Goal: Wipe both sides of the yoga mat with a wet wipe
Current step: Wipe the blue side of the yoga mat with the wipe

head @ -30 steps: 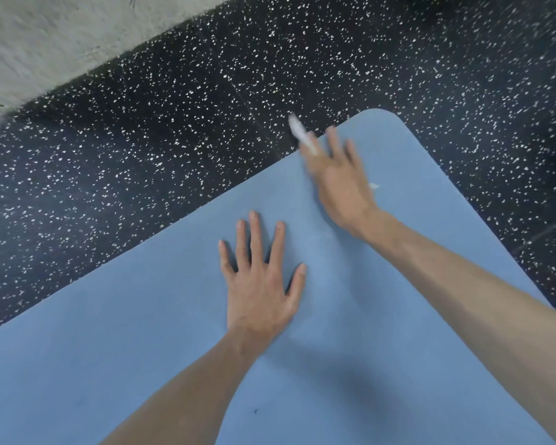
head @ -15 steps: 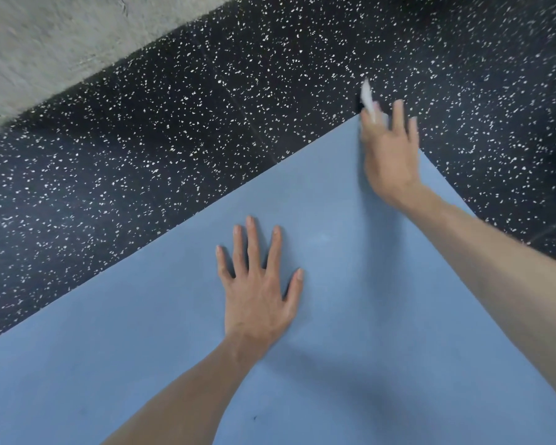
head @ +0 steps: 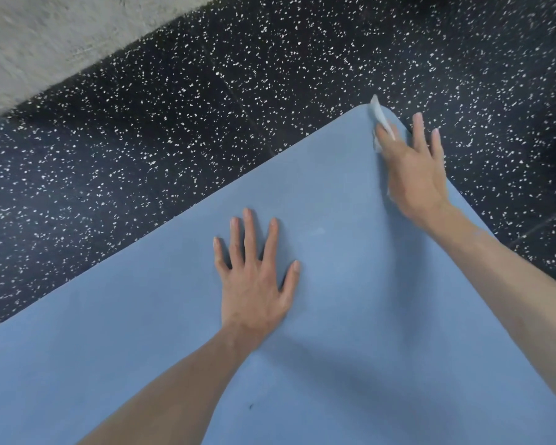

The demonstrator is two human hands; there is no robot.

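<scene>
Head view, left to right: we see a grey wall (head: 45,36) bordering the speckled black floor (head: 141,155). Our left hand (head: 255,284) lies flat, fingers spread, on the blue yoga mat (head: 334,364). Our right hand (head: 411,168), fingers straight, presses the white wet wipe (head: 381,120) against the mat's far rounded corner.

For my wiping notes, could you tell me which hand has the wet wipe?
The right hand, at the mat's far corner, presses the wet wipe; the left hand lies flat, bare.
</scene>
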